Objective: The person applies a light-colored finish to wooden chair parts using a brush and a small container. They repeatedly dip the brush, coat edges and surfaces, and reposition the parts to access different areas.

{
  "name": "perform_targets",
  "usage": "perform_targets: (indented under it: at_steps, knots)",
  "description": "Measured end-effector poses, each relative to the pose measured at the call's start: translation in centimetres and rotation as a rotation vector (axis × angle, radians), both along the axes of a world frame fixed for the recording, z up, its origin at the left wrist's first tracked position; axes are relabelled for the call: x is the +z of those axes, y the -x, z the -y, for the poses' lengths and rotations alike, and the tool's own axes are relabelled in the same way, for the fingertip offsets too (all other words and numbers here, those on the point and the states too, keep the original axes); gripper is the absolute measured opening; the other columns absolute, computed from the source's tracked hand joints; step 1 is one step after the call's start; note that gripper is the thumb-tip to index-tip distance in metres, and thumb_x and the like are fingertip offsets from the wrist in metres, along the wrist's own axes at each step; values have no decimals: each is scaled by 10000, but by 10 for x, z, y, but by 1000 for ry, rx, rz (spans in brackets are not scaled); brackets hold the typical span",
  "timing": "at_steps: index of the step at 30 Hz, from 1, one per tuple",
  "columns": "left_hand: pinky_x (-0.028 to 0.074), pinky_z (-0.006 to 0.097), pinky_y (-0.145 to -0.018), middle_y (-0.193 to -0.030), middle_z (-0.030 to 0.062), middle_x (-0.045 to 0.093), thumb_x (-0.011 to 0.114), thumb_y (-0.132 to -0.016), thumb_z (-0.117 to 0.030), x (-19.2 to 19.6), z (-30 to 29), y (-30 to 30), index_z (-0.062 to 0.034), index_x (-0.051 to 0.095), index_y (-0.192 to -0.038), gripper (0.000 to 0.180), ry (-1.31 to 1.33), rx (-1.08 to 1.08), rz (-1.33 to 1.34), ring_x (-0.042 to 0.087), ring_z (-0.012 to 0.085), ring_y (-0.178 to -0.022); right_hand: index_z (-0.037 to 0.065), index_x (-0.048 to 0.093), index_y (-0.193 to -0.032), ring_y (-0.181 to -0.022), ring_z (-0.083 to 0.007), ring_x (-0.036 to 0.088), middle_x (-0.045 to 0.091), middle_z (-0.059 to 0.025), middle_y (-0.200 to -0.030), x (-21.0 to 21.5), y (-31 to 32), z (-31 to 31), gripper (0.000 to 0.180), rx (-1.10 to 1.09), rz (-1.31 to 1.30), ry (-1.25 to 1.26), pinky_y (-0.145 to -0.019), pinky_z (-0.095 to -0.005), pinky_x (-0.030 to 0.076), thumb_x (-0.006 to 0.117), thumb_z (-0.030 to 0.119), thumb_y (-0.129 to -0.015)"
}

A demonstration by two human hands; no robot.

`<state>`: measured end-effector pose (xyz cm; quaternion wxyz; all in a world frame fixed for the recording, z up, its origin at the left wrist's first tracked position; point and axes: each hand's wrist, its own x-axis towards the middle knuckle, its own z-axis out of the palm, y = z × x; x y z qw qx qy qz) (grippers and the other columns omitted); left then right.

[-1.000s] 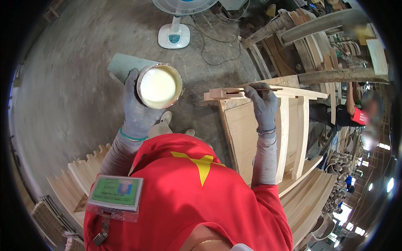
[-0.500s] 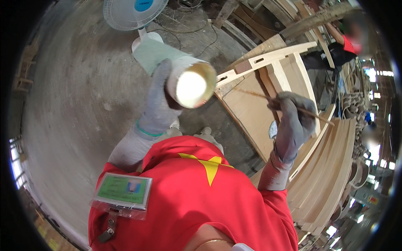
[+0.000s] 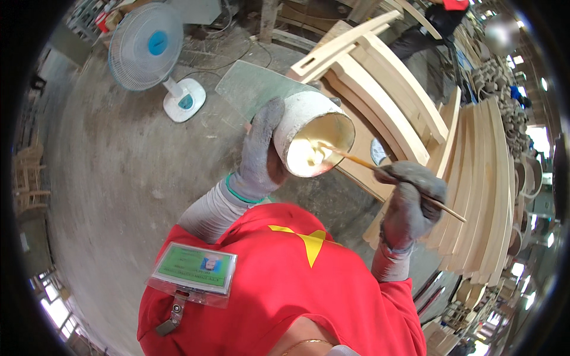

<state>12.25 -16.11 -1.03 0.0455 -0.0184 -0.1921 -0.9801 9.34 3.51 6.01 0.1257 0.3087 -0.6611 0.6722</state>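
My gloved left hand (image 3: 259,151) is closed around a white, crusted cylindrical pot (image 3: 300,113), its mouth tilted toward me. Thick whitish glue or paint (image 3: 304,155) lies inside; I cannot tell which. In my gloved right hand (image 3: 414,199) is a thin wooden stick (image 3: 362,161), pinched between thumb and fingers. Its far tip dips into the pot and touches the white stuff, while its other end sticks out past my knuckles. Beyond the pot, curved pale wooden parts (image 3: 380,110) are joined in a frame on a board, partly hidden by my hands and the pot.
A white and blue standing fan (image 3: 148,50) is on the concrete floor at far left. A greenish glass-like sheet (image 3: 252,86) lies behind the pot. Long curved wooden strips (image 3: 475,184) are stacked at right. Another person (image 3: 436,21) is at the far right.
The stick has moved left from over the wooden frame, and its tip is now in the pot. The pot has shifted right in the view, toward my right hand.
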Motion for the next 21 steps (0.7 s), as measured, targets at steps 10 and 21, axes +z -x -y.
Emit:
perform_targets:
  at_steps: [10,21]
  knots:
    - [442,504,-879,-1267,108,438,315,-879,-550,22,-102,7,-95,389,-1286,614,-85,-157,47,449,292,-1145,-1,498,-887,-731,-289,601,567,-192,-849,-12,-37,-88,116,-73,220,263,-647,-419,541,537,5,-778]
    - [388,370,-965,-1243,101,467,283,-905,-503,28,-178,28,-77,395,-1278,577,51,-236,68,471,229,-1134,-8,505,-910,-799,-321,608,575,-217,-905,-28,-62,-143,185,-182,139,413,-688,-435,538,590,-54,-753]
